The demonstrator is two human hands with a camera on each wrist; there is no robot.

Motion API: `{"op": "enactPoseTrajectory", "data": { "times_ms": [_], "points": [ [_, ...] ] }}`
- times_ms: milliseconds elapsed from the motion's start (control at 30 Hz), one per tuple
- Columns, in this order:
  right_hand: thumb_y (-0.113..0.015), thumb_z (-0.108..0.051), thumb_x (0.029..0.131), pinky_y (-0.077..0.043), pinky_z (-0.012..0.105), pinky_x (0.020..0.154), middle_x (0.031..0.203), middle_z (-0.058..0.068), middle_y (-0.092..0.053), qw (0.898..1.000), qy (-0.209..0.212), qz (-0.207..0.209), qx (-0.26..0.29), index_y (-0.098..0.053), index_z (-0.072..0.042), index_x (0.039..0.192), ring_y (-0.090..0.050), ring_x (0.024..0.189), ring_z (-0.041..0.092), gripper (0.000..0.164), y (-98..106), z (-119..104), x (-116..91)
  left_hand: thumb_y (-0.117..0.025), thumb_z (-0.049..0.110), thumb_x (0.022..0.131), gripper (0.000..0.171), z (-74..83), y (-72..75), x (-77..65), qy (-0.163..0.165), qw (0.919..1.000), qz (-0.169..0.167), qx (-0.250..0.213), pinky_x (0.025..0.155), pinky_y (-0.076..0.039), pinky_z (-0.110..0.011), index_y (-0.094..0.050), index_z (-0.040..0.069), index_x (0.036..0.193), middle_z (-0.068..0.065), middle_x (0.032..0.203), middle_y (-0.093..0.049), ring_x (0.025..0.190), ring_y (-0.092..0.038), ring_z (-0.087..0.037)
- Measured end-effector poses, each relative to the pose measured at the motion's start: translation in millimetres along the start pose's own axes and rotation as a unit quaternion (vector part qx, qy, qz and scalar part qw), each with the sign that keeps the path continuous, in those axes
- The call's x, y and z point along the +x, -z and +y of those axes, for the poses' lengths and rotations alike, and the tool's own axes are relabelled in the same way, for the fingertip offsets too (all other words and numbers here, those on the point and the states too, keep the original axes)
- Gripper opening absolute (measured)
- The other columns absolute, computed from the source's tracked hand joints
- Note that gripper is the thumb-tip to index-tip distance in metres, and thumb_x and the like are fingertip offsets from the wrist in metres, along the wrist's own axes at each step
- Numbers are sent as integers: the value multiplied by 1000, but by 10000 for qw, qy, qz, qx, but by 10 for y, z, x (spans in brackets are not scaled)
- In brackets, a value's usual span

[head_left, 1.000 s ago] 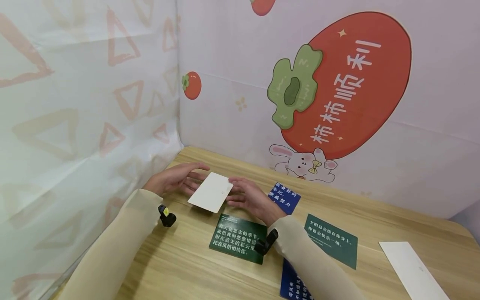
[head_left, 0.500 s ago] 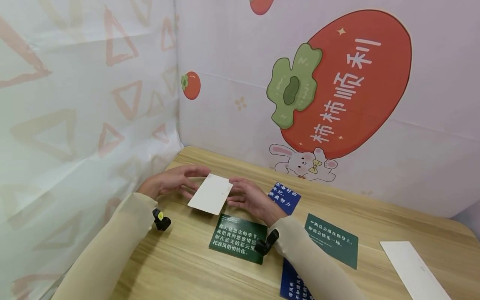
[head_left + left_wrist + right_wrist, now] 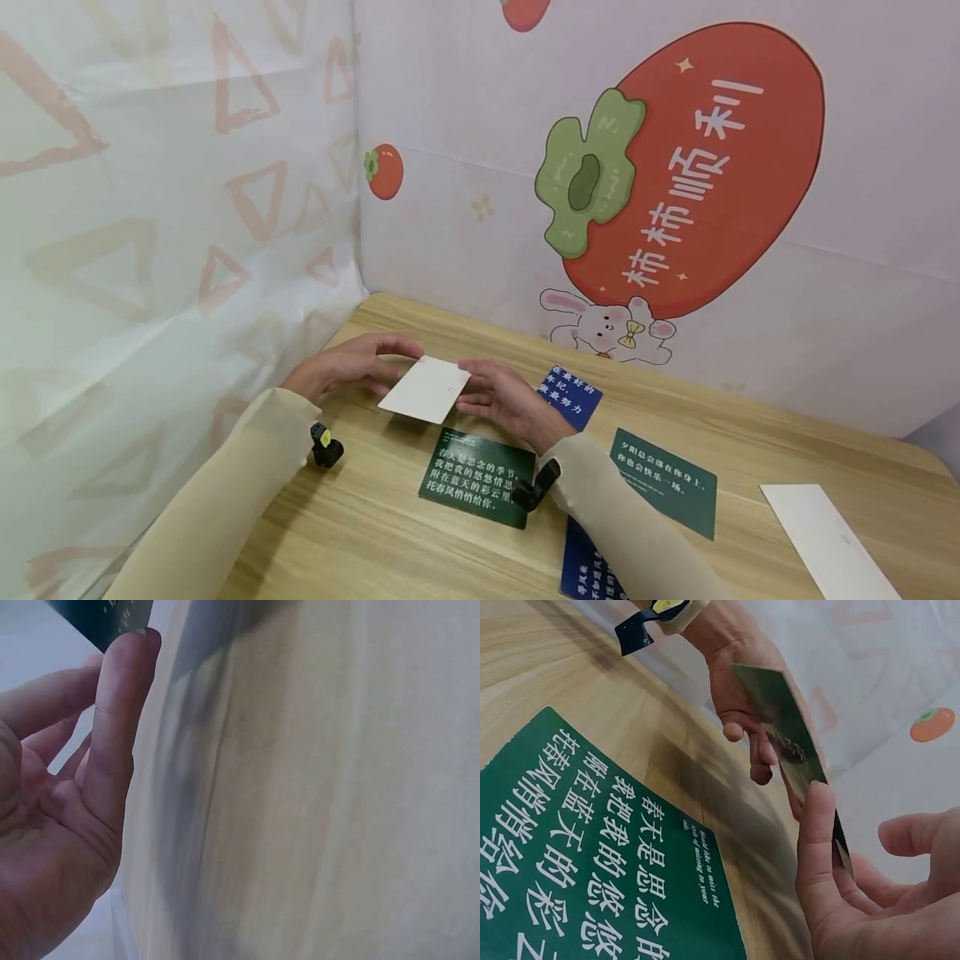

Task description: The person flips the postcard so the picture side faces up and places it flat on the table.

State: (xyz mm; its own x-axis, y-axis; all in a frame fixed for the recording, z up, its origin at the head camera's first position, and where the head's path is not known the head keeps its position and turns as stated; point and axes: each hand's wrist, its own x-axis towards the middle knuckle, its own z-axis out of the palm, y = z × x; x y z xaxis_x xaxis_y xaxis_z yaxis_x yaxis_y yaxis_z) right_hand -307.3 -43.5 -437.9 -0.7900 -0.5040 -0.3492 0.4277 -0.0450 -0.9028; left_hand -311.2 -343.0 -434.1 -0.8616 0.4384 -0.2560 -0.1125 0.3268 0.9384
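Observation:
In the head view, a card [image 3: 427,388] is raised over the table, its blank white side up and its dark green printed side down. My right hand [image 3: 504,396] pinches its right edge; the right wrist view shows one fingertip [image 3: 817,796] on the printed side and other fingers behind the card. Around the card's left side is my left hand [image 3: 358,362], its index fingertip right at the far-left corner. Its fingers [image 3: 120,712] look loose and nearly straight in the left wrist view. A dark green card [image 3: 477,479] with white writing lies just in front, on the table.
On the wood-grain table [image 3: 360,542] lie a blue card [image 3: 568,396], a second blue card [image 3: 588,567] partly under my right sleeve, another green card [image 3: 667,479], and a blank white card [image 3: 825,542] at the right. Printed sheets [image 3: 450,208] stand behind and left.
The raised card has tipped flatter, and its far edge now sits nearer. My left hand first drew back slightly, then its index fingertip came to the card's corner. The right hand has barely moved.

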Motion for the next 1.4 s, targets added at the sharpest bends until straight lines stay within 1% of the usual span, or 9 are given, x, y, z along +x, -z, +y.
{"op": "enactPoseTrajectory", "data": {
  "times_ms": [300, 500, 633, 767, 867, 967, 1033, 1233, 1400],
  "points": [
    [-52, -22, 113, -61, 28, 82, 139, 17, -67, 10000, -57, 46, -48, -56, -4, 155, -73, 97, 19, 45, 17, 19, -4, -75, 15, 103, 49, 0, -49, 27, -58, 10000, 45, 57, 84, -67, -41, -59, 4, 148, -19, 156, -52, 110, -70, -26],
    [-50, -24, 114, -61, 42, 103, 156, 22, -58, 9999, -39, -13, -157, -55, -5, 157, -71, 118, 28, 47, 36, 25, -16, -69, 15, 106, 30, -5, -60, 37, -141, 9997, 88, 194, 80, -67, -40, -66, 2, 133, -17, 144, -59, 107, -69, -26],
    [-52, -28, 113, -60, 45, 105, 155, 19, -61, 9996, -92, -105, -264, -58, -6, 154, -71, 120, 31, 47, 48, 31, -15, -66, 13, 107, 23, -6, -72, 31, -160, 9996, 114, 215, 78, -67, -41, -68, 3, 127, -15, 133, -63, 102, -69, -26],
    [-53, -34, 113, -62, 38, 92, 147, 14, -69, 9991, -152, -226, -340, -59, -10, 153, -72, 117, 29, 47, 49, 20, -18, -66, 13, 107, 21, -3, -74, 24, -181, 9996, 154, 157, 77, -68, -43, -66, 0, 124, -16, 126, -63, 95, -71, -26],
    [-51, -43, 113, -63, 37, 87, 125, 10, -73, 9992, -122, -116, -356, -56, -11, 151, -72, 112, 27, 50, 47, 6, -27, -67, 14, 108, 21, 3, -71, 18, -211, 9994, 241, 142, 76, -68, -42, -63, -1, 122, -16, 124, -63, 94, -70, -25],
    [-46, -54, 113, -65, 37, 84, 105, 4, -65, 9992, -5, 179, -348, -51, -10, 149, -73, 104, 26, 57, 50, -7, -37, -67, 15, 108, 19, 14, -70, 13, -199, 9991, 349, 135, 73, -67, -39, -62, 0, 120, -15, 122, -62, 92, -68, -22],
    [-44, -60, 112, -65, 39, 86, 102, 4, -62, 9990, 112, 342, -264, -49, -9, 148, -72, 101, 25, 62, 56, -13, -38, -67, 15, 108, 18, 19, -70, 10, -194, 9990, 375, 169, 72, -67, -37, -62, 1, 119, -14, 119, -62, 90, -66, -21],
    [-44, -66, 111, -61, 47, 104, 135, 17, -62, 9984, 431, 367, 14, -48, -3, 150, -69, 112, 28, 74, 76, -22, -17, -67, 16, 109, 18, 5, -74, -4, -153, 9990, 352, 223, 70, -66, -36, -61, 3, 119, -11, 109, -61, 86, -65, -20],
    [-40, -71, 110, -55, 52, 113, 136, 17, -65, 9984, 430, 206, 307, -55, -4, 147, -70, 118, 30, 78, 86, -28, 1, -68, 19, 109, 21, 3, -95, -22, -60, 9995, 294, 128, 68, -66, -36, -59, 3, 121, -9, 97, -61, 83, -64, -20]
  ]
}}
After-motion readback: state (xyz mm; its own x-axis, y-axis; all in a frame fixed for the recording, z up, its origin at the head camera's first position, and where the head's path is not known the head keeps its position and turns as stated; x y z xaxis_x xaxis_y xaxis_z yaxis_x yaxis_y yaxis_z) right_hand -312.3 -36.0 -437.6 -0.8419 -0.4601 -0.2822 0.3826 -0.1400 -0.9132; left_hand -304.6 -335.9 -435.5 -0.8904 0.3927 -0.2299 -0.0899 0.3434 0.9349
